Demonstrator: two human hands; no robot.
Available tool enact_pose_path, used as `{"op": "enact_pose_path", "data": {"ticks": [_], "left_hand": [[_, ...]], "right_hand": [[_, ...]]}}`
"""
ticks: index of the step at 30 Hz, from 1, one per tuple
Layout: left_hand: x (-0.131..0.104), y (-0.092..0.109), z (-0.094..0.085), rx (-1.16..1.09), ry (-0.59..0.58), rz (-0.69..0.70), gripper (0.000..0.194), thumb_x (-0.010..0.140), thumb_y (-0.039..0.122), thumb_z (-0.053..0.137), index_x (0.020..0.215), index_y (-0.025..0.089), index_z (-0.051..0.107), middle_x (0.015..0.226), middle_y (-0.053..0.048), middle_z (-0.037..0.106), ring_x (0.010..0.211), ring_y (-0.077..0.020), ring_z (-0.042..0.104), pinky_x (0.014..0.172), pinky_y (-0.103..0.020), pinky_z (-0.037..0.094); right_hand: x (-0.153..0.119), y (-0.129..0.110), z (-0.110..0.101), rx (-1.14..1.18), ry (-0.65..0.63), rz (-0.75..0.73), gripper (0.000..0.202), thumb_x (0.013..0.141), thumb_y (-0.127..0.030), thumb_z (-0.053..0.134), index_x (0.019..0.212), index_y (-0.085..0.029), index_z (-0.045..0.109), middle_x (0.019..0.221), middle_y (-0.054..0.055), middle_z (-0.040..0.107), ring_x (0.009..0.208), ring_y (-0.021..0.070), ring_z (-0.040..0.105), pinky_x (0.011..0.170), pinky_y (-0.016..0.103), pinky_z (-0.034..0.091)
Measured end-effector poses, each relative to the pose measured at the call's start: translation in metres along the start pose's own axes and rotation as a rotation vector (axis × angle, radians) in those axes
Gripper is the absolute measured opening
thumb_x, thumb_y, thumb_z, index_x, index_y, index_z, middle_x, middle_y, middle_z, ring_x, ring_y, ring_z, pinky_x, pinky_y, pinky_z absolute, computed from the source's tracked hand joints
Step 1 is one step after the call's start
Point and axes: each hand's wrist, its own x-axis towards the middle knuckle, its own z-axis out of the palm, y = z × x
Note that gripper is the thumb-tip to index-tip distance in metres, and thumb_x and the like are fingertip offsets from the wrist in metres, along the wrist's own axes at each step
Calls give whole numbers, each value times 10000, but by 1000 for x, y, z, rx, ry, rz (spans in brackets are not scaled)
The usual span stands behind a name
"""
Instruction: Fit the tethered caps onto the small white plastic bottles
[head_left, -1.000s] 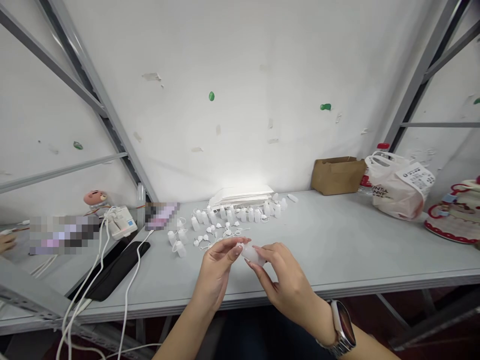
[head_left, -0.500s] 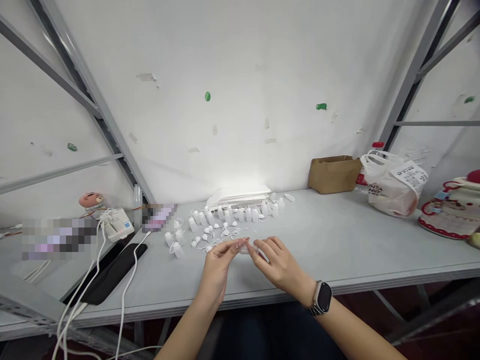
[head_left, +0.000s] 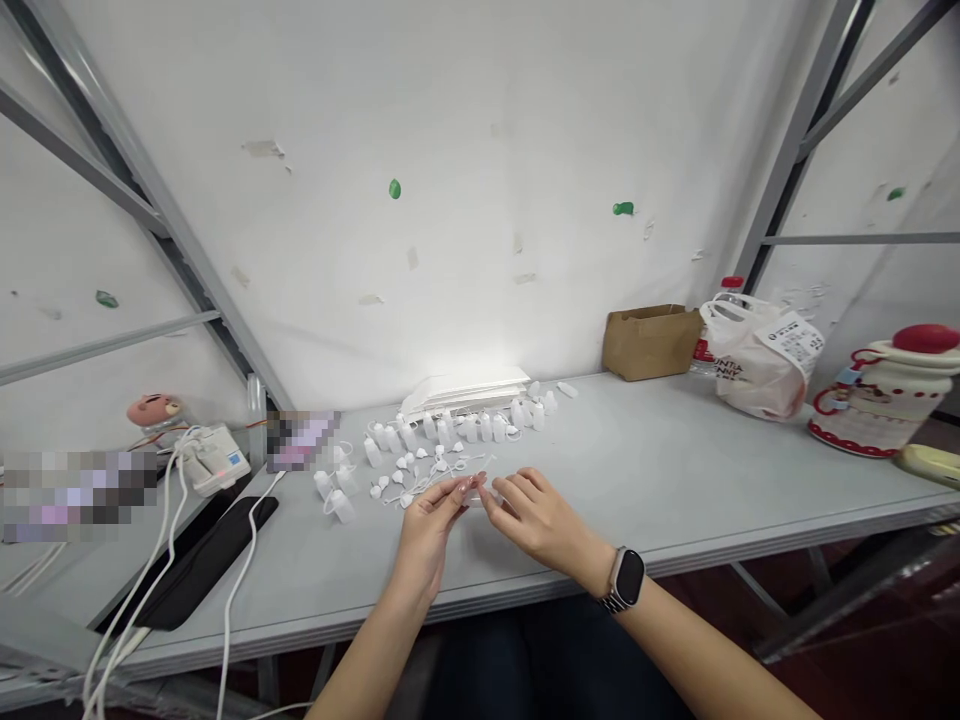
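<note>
Standing here, twelve o'clock being the wall (head_left: 315, 240): small bottle (head_left: 475, 499) is up between both hands, near the front edge of the worktop (head_left: 675, 470), mostly covered by fingers. Left hand (head_left: 433, 522) pinches it from about eight o'clock, thumb and fingertips gathered at the top. Right hand (head_left: 536, 515) comes in from about four, thumb and forefinger closed on it too, other fingers curled. Exact fitting under the fingertips: can't tell, too small. To do this finger work well, I'd say: one hand braces the body, the other works the top end; press straight, in line with the bottle, not sideways. Squeeze lightly, since the thin wall would probably dent or slip. Wrists low and steady over the worktop should help if a part drops. Looks: bottle is pale, milky, see-through, unlabelled as far as visible; seems to lie tilted rather than upright, but the fingers hide most of it. Similar bottles (head_left: 444, 432) stand in a loose row at eleven to one o'clock, a few more at ten, some with loop straps. White caps (head_left: 401, 462) and thin straps lie scattered nearer, ten to eleven. White stack (head_left: 465, 390) behind, at twelve.
</note>
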Motion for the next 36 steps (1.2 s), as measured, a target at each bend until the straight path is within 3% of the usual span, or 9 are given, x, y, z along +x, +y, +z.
{"op": "enact_pose_path", "data": {"ticks": [4, 8, 11, 13, 16, 21, 25, 28, 36], "left_hand": [[-2, 3, 3, -12, 24, 54, 230, 658, 326, 707, 810, 154, 718, 984, -114, 715, 1033, -245, 601, 933, -364, 406], [-7, 7, 7, -81, -5, 105, 274, 678, 358, 693, 865, 159, 718, 1041, -109, 698, 1103, -261, 558, 1000, -402, 350], [-12, 11, 9, -78, -26, 84, 296, 689, 359, 687, 915, 170, 712, 1094, -101, 678, 1133, -257, 535, 1019, -395, 329], [-15, 13, 10, -66, -55, 65, 286, 705, 359, 673, 907, 160, 717, 1069, -106, 687, 1114, -260, 549, 1020, -398, 326], [-19, 16, 11, -49, -96, 46, 285, 727, 370, 650, 891, 149, 724, 1026, -115, 702, 1083, -270, 569, 1008, -414, 340], [-20, 19, 9, -11, -82, 100, 278, 711, 338, 671, 943, 190, 709, 1038, -81, 703, 1091, -247, 567, 1004, -372, 352], [-17, 17, 7, 19, -77, 135, 372, 716, 305, 668, 1075, 208, 644, 1026, -78, 707, 1050, -240, 597, 971, -386, 389], [-13, 14, 7, 20, -70, 159, 287, 692, 295, 686, 959, 187, 684, 1016, -87, 709, 1029, -254, 608, 941, -391, 419], [-10, 11, 7, -4, -53, 92, 223, 662, 302, 712, 835, 161, 701, 907, -83, 732, 887, -220, 654, 888, -367, 453]], "right_hand": [[7, -6, -1, 473, 40, 452, 155, 876, -179, 478, 971, -147, 596, 826, 81, 630, 754, 178, 566, 694, 343, 454], [17, -16, -6, 1481, -27, 1112, 203, 795, -353, 594, 799, -151, 582, 696, 21, 577, 605, 127, 540, 598, 274, 464], [22, -22, -12, 2050, -99, 1344, 209, 798, -349, 583, 750, -145, 577, 628, -4, 524, 512, 85, 475, 557, 245, 444], [25, -24, -17, 2174, -37, 1394, 201, 782, -335, 609, 736, -141, 575, 631, -10, 513, 498, 68, 454, 549, 229, 433], [27, -25, -22, 1990, 60, 1278, 221, 752, -345, 650, 727, -142, 569, 667, -6, 534, 539, 74, 478, 574, 230, 436], [24, -23, -23, 1287, 93, 1009, 208, 813, -366, 580, 844, -162, 556, 731, 21, 602, 653, 132, 555, 617, 278, 479], [15, -17, -21, 475, 128, 537, 152, 888, -204, 479, 1011, -144, 545, 845, 85, 642, 746, 176, 578, 704, 349, 462], [11, -10, -22, 50, 72, 221, 215, 881, -91, 435, 1070, -100, 537, 839, 109, 646, 764, 204, 575, 733, 389, 429], [13, -4, -28, -84, 65, 94, 258, 861, -18, 370, 1011, -86, 569, 874, 118, 645, 773, 195, 550, 760, 376, 412]]}}
